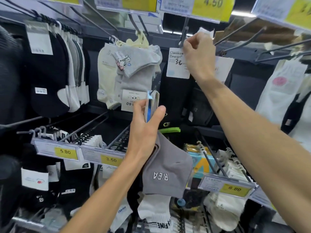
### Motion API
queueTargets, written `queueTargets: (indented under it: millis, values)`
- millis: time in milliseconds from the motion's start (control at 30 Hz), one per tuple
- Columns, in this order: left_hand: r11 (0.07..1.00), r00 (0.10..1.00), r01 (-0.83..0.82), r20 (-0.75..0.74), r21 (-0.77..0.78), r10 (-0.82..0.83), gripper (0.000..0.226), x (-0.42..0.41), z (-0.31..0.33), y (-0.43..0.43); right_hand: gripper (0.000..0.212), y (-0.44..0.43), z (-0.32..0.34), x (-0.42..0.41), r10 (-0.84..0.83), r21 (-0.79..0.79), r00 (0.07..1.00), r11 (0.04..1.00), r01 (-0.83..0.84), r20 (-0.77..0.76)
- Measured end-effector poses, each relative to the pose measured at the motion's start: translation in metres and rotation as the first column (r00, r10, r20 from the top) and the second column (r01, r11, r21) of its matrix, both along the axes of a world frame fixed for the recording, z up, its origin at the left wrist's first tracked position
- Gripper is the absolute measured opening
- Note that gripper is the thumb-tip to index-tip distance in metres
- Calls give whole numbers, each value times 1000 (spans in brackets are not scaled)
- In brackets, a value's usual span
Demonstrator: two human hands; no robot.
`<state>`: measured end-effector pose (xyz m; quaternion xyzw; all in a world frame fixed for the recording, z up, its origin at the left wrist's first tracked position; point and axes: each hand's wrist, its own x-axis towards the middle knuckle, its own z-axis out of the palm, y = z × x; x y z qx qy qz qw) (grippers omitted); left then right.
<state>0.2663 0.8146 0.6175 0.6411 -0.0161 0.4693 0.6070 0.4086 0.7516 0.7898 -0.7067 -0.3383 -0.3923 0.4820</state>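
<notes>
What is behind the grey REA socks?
Past the grey REA socks, gripped by the left hand, a black sock with a green band and white socks show; whatever hangs directly behind is covered.

upper peg (184, 36): set far centre, below the 4.50 price tag (212, 3).
right hand (196, 54): placed at the tip of the upper peg; a card tab (206, 32) is pinched just right of it.
Classics Design pack (178, 63): hung under the upper peg, left of the right hand.
cartoon socks (134, 64): hung left of the Classics Design pack.
REA sock pack (166, 167): held in the left hand (144, 125), near, below the cartoon socks.
6.80 price tag (234, 189): fixed right of the REA sock pack.
3.50 price tag (111, 159): fixed left of the REA sock pack.
</notes>
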Motion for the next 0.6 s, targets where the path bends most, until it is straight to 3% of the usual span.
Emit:
queueTargets:
  millis: [100, 200, 300, 367, 467, 600]
  values:
    - [1000, 1000, -21, -11, 2, 21, 54, -1, 0, -1, 12, -9, -7, -5, -5, -84, 1000, 996, 7, 20]
    - [995, 995, -97, -1, 6, 97, 64, -3, 0, -2, 18, -26, -27, -27, 53, -4, 998, 999, -53, 45]
    - [983, 983, -183, 19, 30, 182, 68, -4, 1, -5, 21, -46, -62, -66, 349, -62, 905, 926, -374, -241]
    - [978, 980, -200, 27, 51, 199, 69, -3, 3, -8, 29, -56, -81, -87, 423, -174, 810, 834, -523, -407]
    - [983, 986, -164, 5, 86, 164, 72, -2, 5, -14, 15, -64, -92, -95, 471, -148, 769, 804, -576, -432]
    - [972, 988, -157, 11, 178, 157, 75, -5, 7, -17, 17, -72, -91, -90, 474, -96, 784, 829, -551, -402]
